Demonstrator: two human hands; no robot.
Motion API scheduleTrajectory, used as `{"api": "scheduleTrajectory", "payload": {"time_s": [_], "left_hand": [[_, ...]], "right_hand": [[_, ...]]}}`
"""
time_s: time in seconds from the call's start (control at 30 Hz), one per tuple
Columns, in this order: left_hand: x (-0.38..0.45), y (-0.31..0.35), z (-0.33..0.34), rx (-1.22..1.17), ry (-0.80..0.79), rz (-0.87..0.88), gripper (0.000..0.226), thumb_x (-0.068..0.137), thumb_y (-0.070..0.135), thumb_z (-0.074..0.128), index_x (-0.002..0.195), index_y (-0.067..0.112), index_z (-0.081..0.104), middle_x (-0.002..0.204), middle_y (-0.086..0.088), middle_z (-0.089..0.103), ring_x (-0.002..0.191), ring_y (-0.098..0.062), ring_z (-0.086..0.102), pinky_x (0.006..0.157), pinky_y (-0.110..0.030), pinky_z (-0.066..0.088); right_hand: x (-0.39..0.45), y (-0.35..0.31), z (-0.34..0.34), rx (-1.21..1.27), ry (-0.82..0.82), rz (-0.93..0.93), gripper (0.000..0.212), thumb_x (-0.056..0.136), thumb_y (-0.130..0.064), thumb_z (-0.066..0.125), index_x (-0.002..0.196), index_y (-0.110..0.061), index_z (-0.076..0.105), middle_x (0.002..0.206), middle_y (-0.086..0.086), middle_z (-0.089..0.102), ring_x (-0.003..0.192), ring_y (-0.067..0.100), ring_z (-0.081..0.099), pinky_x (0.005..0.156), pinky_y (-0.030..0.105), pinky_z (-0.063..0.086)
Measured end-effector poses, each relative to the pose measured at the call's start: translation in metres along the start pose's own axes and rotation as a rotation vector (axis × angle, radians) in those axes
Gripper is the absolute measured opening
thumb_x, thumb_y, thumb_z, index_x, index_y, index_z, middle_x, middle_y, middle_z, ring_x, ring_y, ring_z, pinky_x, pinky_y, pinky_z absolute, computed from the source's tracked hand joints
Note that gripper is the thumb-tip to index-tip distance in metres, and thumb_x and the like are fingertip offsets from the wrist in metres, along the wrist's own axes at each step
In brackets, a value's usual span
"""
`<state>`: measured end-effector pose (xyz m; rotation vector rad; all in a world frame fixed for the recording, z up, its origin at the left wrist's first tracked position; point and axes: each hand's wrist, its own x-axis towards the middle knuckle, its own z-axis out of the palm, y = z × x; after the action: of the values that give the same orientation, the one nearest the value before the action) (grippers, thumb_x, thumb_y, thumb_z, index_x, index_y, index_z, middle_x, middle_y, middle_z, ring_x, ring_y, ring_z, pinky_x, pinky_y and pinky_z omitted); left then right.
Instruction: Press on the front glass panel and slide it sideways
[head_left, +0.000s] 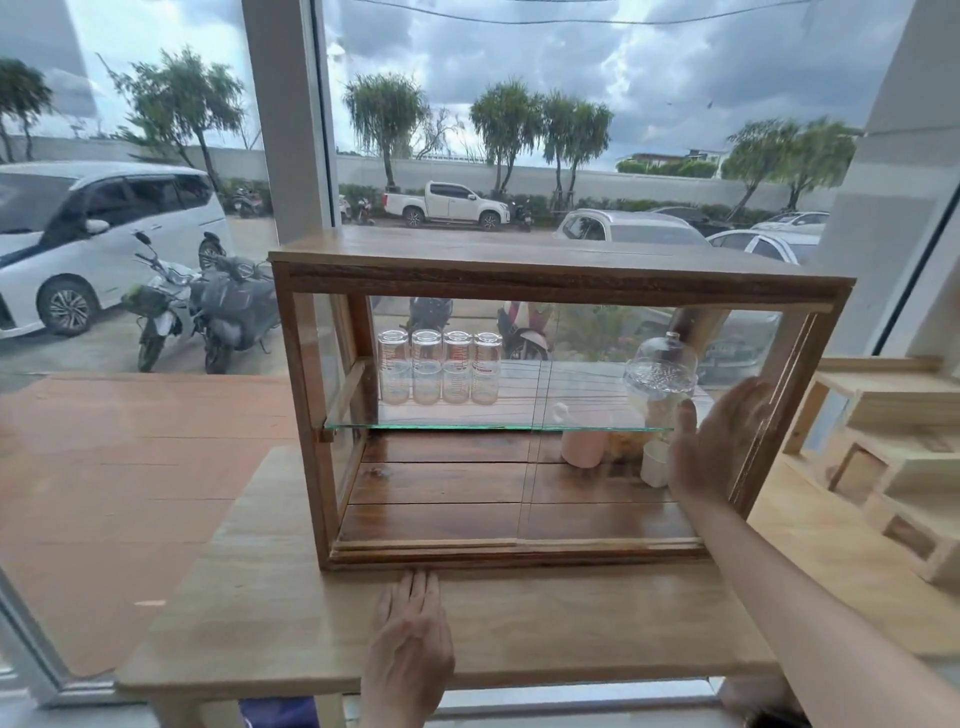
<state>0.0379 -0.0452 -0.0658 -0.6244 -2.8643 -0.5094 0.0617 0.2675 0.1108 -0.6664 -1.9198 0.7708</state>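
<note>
A wooden display cabinet (561, 270) with glass sliding doors stands on a light wooden table (291, 623) by a window. My right hand (717, 441) presses flat, fingers straight, against the right glass door near the cabinet's right post. My left hand (410, 639) rests flat on the table, fingertips touching the cabinet's bottom front rail. On the glass shelf (467, 427) stand several upturned clear glasses (439, 366) at the left and a clear domed glass dish (661, 370) at the right. Below the dish sit a pink cup (584, 447) and a white cup (653, 465), partly hidden by my right hand.
A pale wooden stepped rack (893, 457) stands on the table to the right of the cabinet. The large window (156, 260) behind shows parked cars and motorbikes outside. A white window post (291, 114) rises behind the cabinet's left end.
</note>
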Motion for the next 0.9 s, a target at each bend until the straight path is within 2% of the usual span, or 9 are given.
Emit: {"api": "scheduleTrajectory", "payload": {"time_s": [0.1, 0.2, 0.27, 0.4, 0.57, 0.77, 0.9], "left_hand": [[0.0, 0.001, -0.002, 0.008, -0.003, 0.01, 0.054, 0.097, 0.023, 0.022, 0.15, 0.012, 0.015, 0.16, -0.002, 0.022, 0.148, -0.015, 0.016, 0.123, -0.037, 0.011], [0.0, 0.002, -0.004, 0.015, -0.024, 0.006, 0.054, 0.097, 0.023, 0.022, 0.15, 0.012, 0.015, 0.16, -0.003, 0.022, 0.148, -0.015, 0.016, 0.124, -0.037, 0.011], [-0.001, 0.004, -0.006, 0.012, -0.034, 0.002, 0.054, 0.097, 0.022, 0.025, 0.15, 0.012, 0.018, 0.159, -0.003, 0.026, 0.147, -0.015, 0.019, 0.123, -0.037, 0.013], [-0.005, 0.009, -0.014, 0.014, 0.023, -0.008, 0.052, 0.09, 0.017, 0.038, 0.141, 0.009, 0.041, 0.146, -0.005, 0.049, 0.136, -0.018, 0.043, 0.114, -0.038, 0.034], [-0.003, 0.007, -0.01, 0.025, -0.02, -0.002, 0.054, 0.097, 0.023, 0.021, 0.15, 0.012, 0.017, 0.16, 0.0, 0.023, 0.147, -0.014, 0.017, 0.122, -0.035, 0.013], [-0.004, 0.006, -0.008, 0.028, -0.017, -0.01, 0.054, 0.097, 0.022, 0.021, 0.15, 0.011, 0.017, 0.159, -0.003, 0.024, 0.148, -0.015, 0.017, 0.123, -0.036, 0.013], [-0.004, 0.006, -0.008, 0.009, -0.024, -0.011, 0.054, 0.097, 0.022, 0.021, 0.149, 0.011, 0.019, 0.158, -0.003, 0.027, 0.147, -0.015, 0.019, 0.123, -0.036, 0.013]], "right_hand": [[-0.005, -0.01, 0.006, 0.031, -0.019, 0.011, 0.081, 0.094, -0.048, 0.03, 0.152, -0.01, -0.012, 0.163, 0.01, -0.017, 0.15, 0.031, -0.015, 0.121, 0.054, -0.005], [-0.013, -0.019, 0.012, 0.05, -0.044, 0.017, 0.078, 0.1, -0.04, 0.037, 0.152, -0.012, -0.015, 0.163, 0.007, -0.02, 0.15, 0.03, -0.018, 0.12, 0.06, -0.005], [-0.018, -0.025, 0.016, 0.053, -0.046, 0.016, 0.077, 0.101, -0.04, 0.035, 0.152, -0.013, -0.016, 0.162, 0.007, -0.021, 0.149, 0.03, -0.019, 0.12, 0.06, -0.005], [-0.026, -0.041, 0.023, 0.092, -0.058, 0.055, 0.081, 0.094, -0.044, 0.029, 0.152, -0.011, -0.016, 0.162, 0.006, -0.023, 0.149, 0.03, -0.02, 0.119, 0.057, -0.006], [-0.035, -0.054, 0.032, 0.119, -0.052, 0.071, 0.076, 0.102, -0.032, 0.037, 0.152, -0.014, -0.018, 0.162, 0.003, -0.024, 0.149, 0.029, -0.02, 0.119, 0.064, -0.002], [-0.052, -0.071, 0.046, 0.122, -0.072, 0.044, 0.076, 0.101, -0.039, 0.032, 0.15, -0.014, -0.02, 0.162, 0.004, -0.025, 0.149, 0.03, -0.021, 0.119, 0.064, -0.004], [-0.068, -0.09, 0.058, 0.148, -0.089, 0.038, 0.074, 0.103, -0.032, 0.035, 0.15, -0.012, -0.019, 0.162, 0.005, -0.024, 0.148, 0.029, -0.022, 0.118, 0.063, -0.006]]}}
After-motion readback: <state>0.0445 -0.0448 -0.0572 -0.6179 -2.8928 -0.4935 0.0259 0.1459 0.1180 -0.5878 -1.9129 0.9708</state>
